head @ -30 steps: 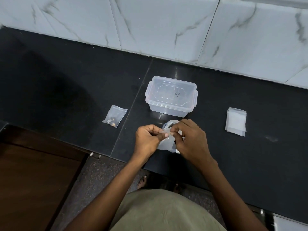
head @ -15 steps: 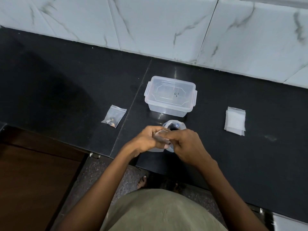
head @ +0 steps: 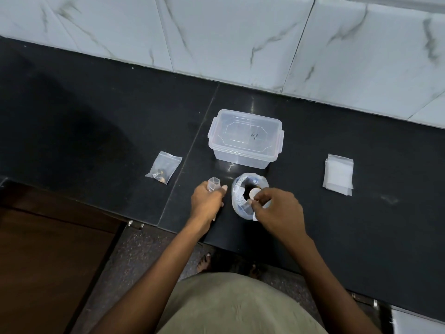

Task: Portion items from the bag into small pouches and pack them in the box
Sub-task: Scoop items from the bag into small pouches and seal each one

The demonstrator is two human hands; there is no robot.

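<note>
1. Marble-patterned wall tiles [head: 231,39] back a dark stone bench [head: 361,225], and the work sits near its front edge.
2. Closest to the person stands the bag [head: 242,189], a whitish plastic sack with its mouth rolled open and facing up, probably so that fingers can reach straight in; its contents read only as dark shapes, too small to name.
3. At the bag's mouth the right hand [head: 277,208] has its fingertips pinched on a small pale round item [head: 254,192], seemingly lifting out one portion.
4. Just left of the bag, the left hand [head: 207,201] grips a small clear pouch [head: 213,184] upright with its mouth held open, apparently ready to receive what the right hand brings over.
5. Behind the bag sits the clear box [head: 245,141] with side clips; its lid appears to be on, and little shows through it beyond a small dark mark, so I judge nothing is packed yet.
6. Well to the left lies a filled pouch [head: 163,171] with a few brownish pieces in its lower corner, set aside flat.
7. Well to the right, a stack of empty pouches [head: 338,174] waits within the right hand's reach.
</note>
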